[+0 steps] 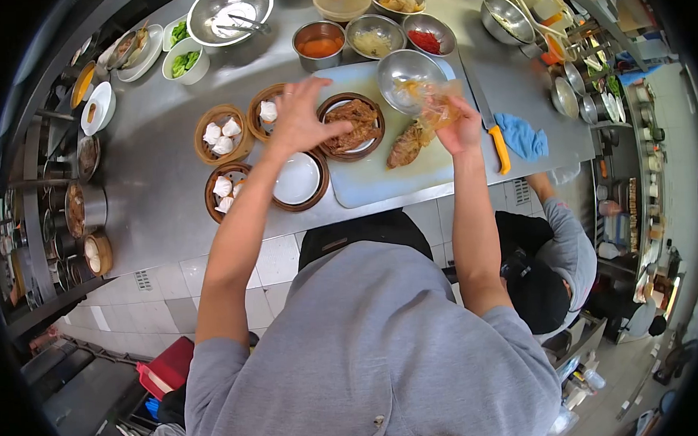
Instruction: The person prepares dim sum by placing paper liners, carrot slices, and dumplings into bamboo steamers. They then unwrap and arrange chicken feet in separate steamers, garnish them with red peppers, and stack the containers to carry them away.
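Note:
My left hand (296,123) is spread over the bamboo steamers, its thumb reaching over the rim of a steamer (378,114) of brown braised meat (353,126). Whether the thumb touches the meat is hard to tell. My right hand (462,127) grips a clear plastic bag (440,105) with something orange-brown in or behind it. The bag hangs beside a steel bowl (410,71). Below it, a brown piece of meat (405,145) lies on the pale cutting board (363,182). Left of the board, a steamer (324,180) holds a white dish (296,179).
Steamers of white dumplings (222,135) stand at left. A yellow-handled knife (499,149) and blue cloth (522,136) lie right of the board. Bowls of orange sauce (319,45) and red slices (425,42) line the back. A co-worker (561,255) crouches at right.

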`<state>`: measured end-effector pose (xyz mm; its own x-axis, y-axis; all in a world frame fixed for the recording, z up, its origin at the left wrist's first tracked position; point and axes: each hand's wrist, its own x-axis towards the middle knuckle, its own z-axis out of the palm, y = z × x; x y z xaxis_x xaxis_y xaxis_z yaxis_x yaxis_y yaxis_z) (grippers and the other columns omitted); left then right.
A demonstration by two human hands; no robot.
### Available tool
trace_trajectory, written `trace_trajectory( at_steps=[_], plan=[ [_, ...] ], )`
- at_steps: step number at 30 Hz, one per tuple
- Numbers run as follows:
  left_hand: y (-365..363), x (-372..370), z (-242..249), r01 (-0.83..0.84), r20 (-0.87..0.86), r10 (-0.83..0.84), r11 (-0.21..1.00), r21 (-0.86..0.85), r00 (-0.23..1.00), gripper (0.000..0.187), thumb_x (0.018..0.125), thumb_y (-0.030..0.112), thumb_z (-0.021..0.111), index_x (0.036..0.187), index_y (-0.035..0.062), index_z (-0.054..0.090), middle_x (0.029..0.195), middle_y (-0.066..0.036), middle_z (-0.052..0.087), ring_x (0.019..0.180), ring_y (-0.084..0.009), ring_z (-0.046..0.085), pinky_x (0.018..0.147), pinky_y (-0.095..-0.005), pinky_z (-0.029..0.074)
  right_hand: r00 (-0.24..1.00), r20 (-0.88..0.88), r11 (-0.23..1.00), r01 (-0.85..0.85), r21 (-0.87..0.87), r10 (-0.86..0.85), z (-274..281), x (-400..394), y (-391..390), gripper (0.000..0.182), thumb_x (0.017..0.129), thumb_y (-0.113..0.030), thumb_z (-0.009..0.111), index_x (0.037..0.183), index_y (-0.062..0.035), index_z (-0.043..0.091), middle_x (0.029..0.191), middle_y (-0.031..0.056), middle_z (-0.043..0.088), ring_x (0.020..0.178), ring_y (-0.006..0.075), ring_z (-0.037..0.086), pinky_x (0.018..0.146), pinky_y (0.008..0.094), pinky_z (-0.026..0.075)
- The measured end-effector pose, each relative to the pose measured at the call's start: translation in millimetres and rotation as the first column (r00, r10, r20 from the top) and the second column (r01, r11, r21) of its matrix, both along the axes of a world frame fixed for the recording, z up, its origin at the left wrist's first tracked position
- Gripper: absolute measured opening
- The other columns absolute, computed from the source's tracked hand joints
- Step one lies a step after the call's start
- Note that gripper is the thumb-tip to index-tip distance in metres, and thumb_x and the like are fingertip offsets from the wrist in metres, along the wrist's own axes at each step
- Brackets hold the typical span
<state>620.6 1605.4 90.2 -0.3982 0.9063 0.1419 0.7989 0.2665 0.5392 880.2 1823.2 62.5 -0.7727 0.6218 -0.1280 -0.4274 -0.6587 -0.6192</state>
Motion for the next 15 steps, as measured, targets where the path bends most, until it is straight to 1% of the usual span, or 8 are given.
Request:
trace_trajectory(
  at_steps=[2,5,8,9,12,13,14,15],
  plan=[
    [-8.4,-21.0,7.3,-0.035,0.058,0.031,0.997,0.064,0.998,0.08,0.068,0.045,0.088,0.135,0.0108,0.06,0.138,-0.008,0.058,0.131,-0.0321,0.046,0.108,-0.0535,0.035,0.992,-0.125,0.997,0.023,-0.073,-0.032,0.0,9.2,6.6,0.039,0.096,-0.016,0.056,0.131,0.0006,0.058,0.129,0.02,0.064,0.113,0.0322,0.064,0.098,0.0477,0.051],
    [-20.3,-36.0,17.3,-0.072,0.091,0.063,0.993,0.093,0.994,0.068,0.074,0.033,0.088,0.133,0.0117,0.06,0.131,-0.009,0.062,0.125,-0.0335,0.051,0.108,-0.05,0.038,0.973,-0.207,0.991,0.079,-0.111,-0.1,3.3,18.9,10.0,0.037,0.098,-0.017,0.054,0.129,0.001,0.059,0.126,0.0184,0.065,0.112,0.0304,0.064,0.099,0.0464,0.05],
    [-21.3,-31.8,20.5,-0.091,0.109,0.085,0.995,0.044,0.99,0.06,0.078,0.026,0.085,0.131,0.0103,0.061,0.128,-0.01,0.063,0.125,-0.0334,0.051,0.108,-0.0468,0.04,0.94,-0.321,0.985,0.069,-0.161,-0.118,8.0,30.2,13.0,0.036,0.099,-0.018,0.053,0.128,0.0017,0.06,0.124,0.0176,0.066,0.111,0.031,0.063,0.099,0.0459,0.05],
    [-19.2,-25.2,19.4,-0.092,0.146,0.081,0.993,0.071,0.986,0.053,0.08,0.021,0.083,0.128,0.009,0.062,0.124,-0.011,0.064,0.123,-0.0333,0.052,0.107,-0.0435,0.041,0.937,-0.318,0.982,0.097,-0.161,-0.144,8.4,34.3,15.2,0.035,0.098,-0.018,0.053,0.126,0.0006,0.061,0.124,0.0167,0.067,0.111,0.0303,0.064,0.099,0.0465,0.05],
    [-6.7,5.6,14.0,-0.001,0.13,-0.023,0.983,0.182,0.991,0.049,0.077,0.019,0.083,0.121,0.0074,0.065,0.116,-0.012,0.066,0.114,-0.0345,0.056,0.099,-0.0448,0.044,0.917,-0.336,0.97,0.162,-0.181,-0.216,8.5,48.4,20.2,0.032,0.097,-0.019,0.054,0.122,-0.0018,0.065,0.123,0.0152,0.068,0.111,0.029,0.065,0.097,0.0476,0.051],
    [-1.3,20.4,15.9,0.039,0.124,-0.067,0.976,0.215,0.99,0.044,0.077,0.017,0.082,0.117,0.0056,0.066,0.115,-0.016,0.066,0.11,-0.0372,0.057,0.097,-0.0451,0.046,0.903,-0.36,0.966,0.172,-0.194,-0.233,8.0,53.4,22.3,0.032,0.097,-0.019,0.055,0.122,-0.0019,0.065,0.123,0.0154,0.068,0.11,0.0292,0.066,0.097,0.0476,0.051],
    [5.0,34.9,17.4,0.083,0.127,-0.115,0.969,0.233,0.985,0.041,0.077,0.013,0.081,0.114,0.004,0.066,0.115,-0.017,0.066,0.108,-0.0387,0.058,0.097,-0.0469,0.047,0.889,-0.384,0.961,0.182,-0.206,-0.25,7.3,58.7,24.6,0.032,0.097,-0.02,0.055,0.121,-0.002,0.065,0.123,0.0156,0.069,0.11,0.0294,0.066,0.097,0.0475,0.051],
    [10.5,48.1,16.6,0.12,0.145,-0.154,0.969,0.218,0.977,0.041,0.08,0.013,0.08,0.117,0.0045,0.065,0.118,-0.017,0.065,0.11,-0.0378,0.058,0.099,-0.0451,0.046,0.889,-0.377,0.958,0.19,-0.214,-0.26,5.8,63.1,26.6,0.031,0.097,-0.02,0.055,0.12,-0.0022,0.066,0.121,0.0155,0.069,0.109,0.0295,0.066,0.097,0.0476,0.051]
  ],
)
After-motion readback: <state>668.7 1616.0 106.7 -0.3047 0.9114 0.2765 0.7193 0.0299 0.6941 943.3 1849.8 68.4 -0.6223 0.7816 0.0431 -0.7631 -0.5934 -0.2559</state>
